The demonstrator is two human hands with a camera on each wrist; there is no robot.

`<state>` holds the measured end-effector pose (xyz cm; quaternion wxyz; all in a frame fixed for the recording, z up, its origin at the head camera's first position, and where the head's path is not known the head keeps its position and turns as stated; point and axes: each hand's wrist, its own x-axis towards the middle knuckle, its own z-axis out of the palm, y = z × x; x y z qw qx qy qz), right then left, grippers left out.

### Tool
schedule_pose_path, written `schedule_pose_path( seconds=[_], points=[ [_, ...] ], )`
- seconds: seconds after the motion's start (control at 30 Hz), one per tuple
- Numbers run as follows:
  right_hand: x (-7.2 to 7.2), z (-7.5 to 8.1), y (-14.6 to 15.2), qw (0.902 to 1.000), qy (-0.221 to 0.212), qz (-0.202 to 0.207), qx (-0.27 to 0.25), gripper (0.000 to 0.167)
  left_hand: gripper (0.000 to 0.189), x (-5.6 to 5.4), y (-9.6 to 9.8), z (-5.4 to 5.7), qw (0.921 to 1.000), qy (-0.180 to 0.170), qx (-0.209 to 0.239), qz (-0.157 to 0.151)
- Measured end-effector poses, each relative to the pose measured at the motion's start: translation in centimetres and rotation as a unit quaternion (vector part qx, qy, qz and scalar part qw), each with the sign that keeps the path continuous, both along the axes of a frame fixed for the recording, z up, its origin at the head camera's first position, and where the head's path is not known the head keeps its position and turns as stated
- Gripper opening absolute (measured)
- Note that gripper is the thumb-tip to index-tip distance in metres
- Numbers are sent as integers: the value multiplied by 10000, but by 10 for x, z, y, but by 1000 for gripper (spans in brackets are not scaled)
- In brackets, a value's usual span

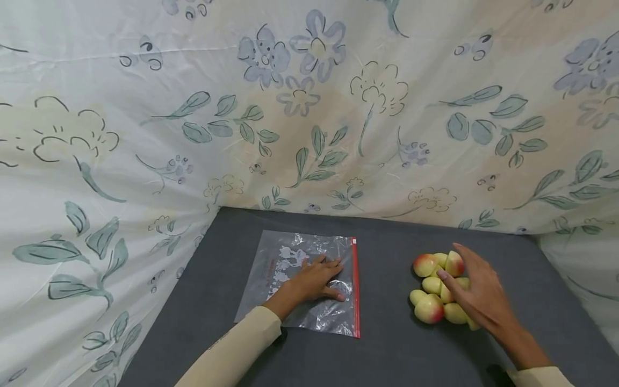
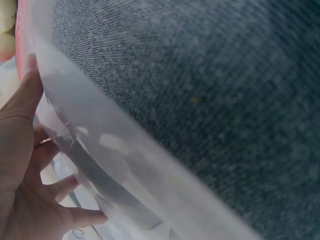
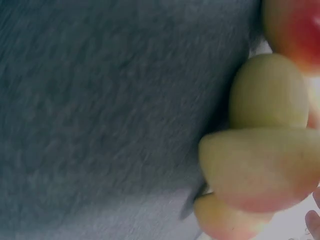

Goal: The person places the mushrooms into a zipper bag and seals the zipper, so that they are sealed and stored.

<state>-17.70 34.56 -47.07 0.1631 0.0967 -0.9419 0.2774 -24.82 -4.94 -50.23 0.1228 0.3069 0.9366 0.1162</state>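
Observation:
A clear zip bag (image 1: 256, 269) with a red closure strip (image 1: 356, 290) and white printing lies flat on the dark table. My left hand (image 1: 314, 279) rests on it with spread fingers near the strip; the left wrist view shows its straight fingers (image 2: 85, 217) against the plastic. To the right sits a cluster of small yellow-green fruits (image 1: 429, 308) with red blush. My right hand (image 1: 479, 293) is at the cluster's right side, thumb and fingers apart, covering some of the fruits. In the right wrist view a fruit (image 3: 262, 167) fills the lower right, with fingertips (image 3: 313, 222) just showing beyond it.
The dark grey tabletop (image 1: 387, 355) runs back to a hanging floral cloth (image 1: 309, 156), which also closes off the left and right sides. A strip of table separates the bag from the fruits.

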Motion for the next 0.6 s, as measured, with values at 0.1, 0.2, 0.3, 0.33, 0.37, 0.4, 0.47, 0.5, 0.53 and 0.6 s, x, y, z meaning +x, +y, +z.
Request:
schedule_pose_path(
  seconds=[0.1,0.2,0.3,0.33,0.37,0.4,0.47,0.5,0.53,0.6],
  points=[
    [2,2,-6,9999,-46,50,-135,77,89,-1,0,1,10000,-15,5,-12],
    [4,5,-14,9996,-151,57,-251,76,88,-2,-1,0,10000,10,-27,-40],
    [6,8,-24,9989,-183,164,-392,75,87,-3,-2,0,10000,59,-54,-33],
    [6,8,-27,9986,-172,223,-458,74,87,-3,-2,0,10000,71,-59,-25],
    [6,9,-30,9981,-143,280,-527,74,87,-3,-2,0,10000,69,-54,-10],
    [6,10,-33,9975,-113,352,-609,73,87,-3,-2,0,10000,66,-38,-2],
    [8,10,-39,9956,-138,459,-806,72,86,-3,-2,-1,10000,63,-4,9],
    [9,11,-42,9948,-161,475,-890,71,86,-3,-2,-1,10000,56,7,9],
    [10,11,-45,9940,-182,464,-969,71,86,-3,-2,-1,10000,55,21,6],
    [13,11,-51,9927,-263,454,-1087,72,85,-3,-1,-2,10000,49,57,2]
  ],
)
